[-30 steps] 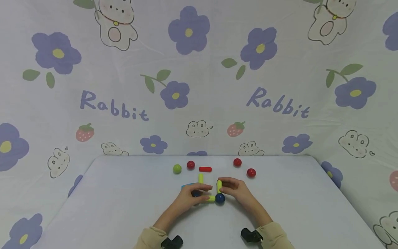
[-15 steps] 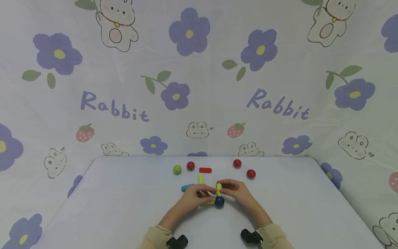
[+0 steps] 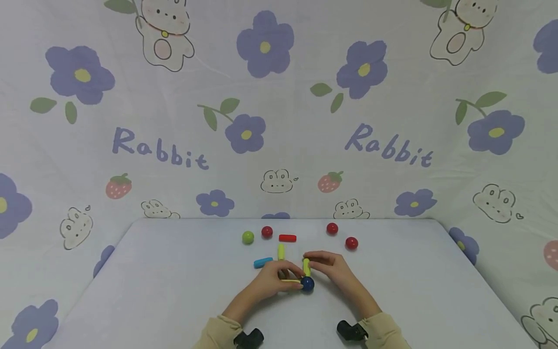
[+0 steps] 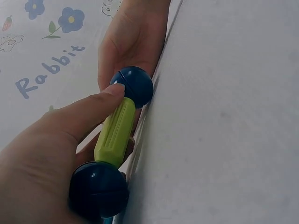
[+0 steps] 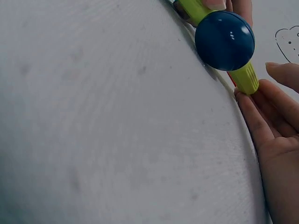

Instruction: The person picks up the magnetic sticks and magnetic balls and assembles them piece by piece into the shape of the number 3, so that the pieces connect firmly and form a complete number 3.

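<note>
My left hand (image 3: 271,280) pinches a yellow-green rod (image 4: 115,130) of a toy building set, its thumb also touching the dark blue ball (image 4: 133,86) at one end. Another dark blue ball (image 4: 99,189) sits at the rod's other end, hidden by the hand in the head view. From the first ball (image 3: 307,284) a second yellow-green rod (image 3: 306,267) points away from me. My right hand (image 3: 335,269) is beside that second rod (image 5: 246,80). Its fingertips touch the free end, while the thumb stands apart in the right wrist view.
Beyond the left hand lie a blue rod (image 3: 263,262) and another yellow-green rod (image 3: 281,252). Farther back are a green ball (image 3: 248,237), a red ball (image 3: 267,232) and a red rod (image 3: 287,238). Two more red balls (image 3: 332,228) lie at the back right.
My left hand has slid right along its rod, up to the blue ball. That ball and the second rod have shifted slightly towards me. More of the blue rod shows.
</note>
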Demonstrator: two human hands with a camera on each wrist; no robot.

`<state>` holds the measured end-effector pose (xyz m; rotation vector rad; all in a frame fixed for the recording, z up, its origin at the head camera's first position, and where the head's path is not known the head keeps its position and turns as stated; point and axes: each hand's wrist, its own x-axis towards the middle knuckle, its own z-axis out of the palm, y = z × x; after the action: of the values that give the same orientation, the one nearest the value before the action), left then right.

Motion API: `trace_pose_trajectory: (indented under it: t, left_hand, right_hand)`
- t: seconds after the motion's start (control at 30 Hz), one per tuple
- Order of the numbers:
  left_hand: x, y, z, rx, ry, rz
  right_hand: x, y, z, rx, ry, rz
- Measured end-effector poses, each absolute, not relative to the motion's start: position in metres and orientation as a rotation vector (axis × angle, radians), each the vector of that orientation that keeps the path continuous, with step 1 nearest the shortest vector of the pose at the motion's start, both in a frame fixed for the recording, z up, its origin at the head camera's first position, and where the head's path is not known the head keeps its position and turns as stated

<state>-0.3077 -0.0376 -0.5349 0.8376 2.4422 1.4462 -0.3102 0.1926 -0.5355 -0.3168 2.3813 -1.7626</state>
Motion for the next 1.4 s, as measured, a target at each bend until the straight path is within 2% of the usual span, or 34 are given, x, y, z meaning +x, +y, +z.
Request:
trace_pose_trajectory:
  t: [0.4, 0.73, 1.2, 1.4]
  left_hand:
    - [-0.309, -0.037, -0.539, 0.786, 2.438, 1.466]
    - [-0.308, -0.036, -0.539, 0.750, 2.414, 1.482]
    - [-0.309, -0.037, -0.541, 0.751, 2.380, 1.520]
    - [-0.310, -0.038, -0.542, 0.741, 2.381, 1.503]
  right_hand:
    - [-0.314, 0.197, -0.541, -0.292, 2.418, -1.888]
    - [-0.319, 0.207, -0.530, -0.248, 2.506, -2.161]
    - [-0.324, 0.222, -0.513, 0.140, 2.563, -2.535]
    - [-0.326, 0.229, -0.523, 0.321, 2.613, -2.387]
